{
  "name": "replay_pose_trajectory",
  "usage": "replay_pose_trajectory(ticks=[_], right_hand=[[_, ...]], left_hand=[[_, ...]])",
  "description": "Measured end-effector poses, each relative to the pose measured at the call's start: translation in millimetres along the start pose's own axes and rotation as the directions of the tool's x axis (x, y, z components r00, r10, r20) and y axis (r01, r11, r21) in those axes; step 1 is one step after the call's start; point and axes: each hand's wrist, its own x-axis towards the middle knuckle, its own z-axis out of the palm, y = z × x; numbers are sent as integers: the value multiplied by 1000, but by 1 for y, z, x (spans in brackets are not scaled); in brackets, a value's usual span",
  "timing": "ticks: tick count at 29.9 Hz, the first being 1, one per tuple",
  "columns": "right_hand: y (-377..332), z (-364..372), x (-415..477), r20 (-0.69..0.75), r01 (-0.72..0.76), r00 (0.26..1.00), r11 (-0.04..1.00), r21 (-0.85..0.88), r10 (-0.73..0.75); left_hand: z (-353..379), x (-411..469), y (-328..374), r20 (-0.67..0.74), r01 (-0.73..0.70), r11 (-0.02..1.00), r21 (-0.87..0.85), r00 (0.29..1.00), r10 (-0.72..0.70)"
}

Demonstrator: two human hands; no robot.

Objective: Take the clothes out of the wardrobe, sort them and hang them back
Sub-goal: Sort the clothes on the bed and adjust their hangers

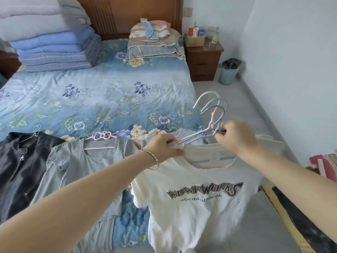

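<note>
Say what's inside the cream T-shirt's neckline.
A pale blue hanger: only a strip shows through the neckline of the cream T-shirt. Fabric covers its arms; anything else inside is hidden.

Soft daylight, slight wide-angle warp

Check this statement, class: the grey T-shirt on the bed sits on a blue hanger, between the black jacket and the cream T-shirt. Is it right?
The head view shows the grey T-shirt on a pink hanger, not a blue one; it does lie on the bed between the black jacket and the cream T-shirt.
</note>
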Motion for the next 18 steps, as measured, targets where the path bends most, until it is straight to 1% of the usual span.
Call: replay_pose_trajectory(ticks=[1,3,6,8,10,12,14,16,18], right_hand=[[13,14,13,0,-32,999,999,11,32],[39,40,37,14,-50,999,999,16,50],[79,91,86,44,-134,990,989,64,131],[104,131,118,80,-154,985,987,49,150],[119,169,144,116,-160,981,987,12,157],[132,208,164,153,-154,977,988,6,151],[145,248,182,129,-162,979,987,11,159],[162,288,192,63,-139,988,990,-23,140],[177,321,198,54,-149,987,988,-32,151]], left_hand=[[1,21,-6,18,24,1000,-4,1000,-24],[3,62,-19,16,106,994,-28,994,-106],[3,136,-61,-58,293,954,-72,953,-297],[6,183,-96,-106,404,914,-27,908,-405],[13,221,-133,-124,483,875,19,870,-477],[24,257,-167,-115,545,828,133,838,-533],[39,291,-207,-84,582,771,257,809,-583],[58,319,-248,-61,618,732,288,774,-630],[76,338,-285,-22,640,707,301,745,-666]])
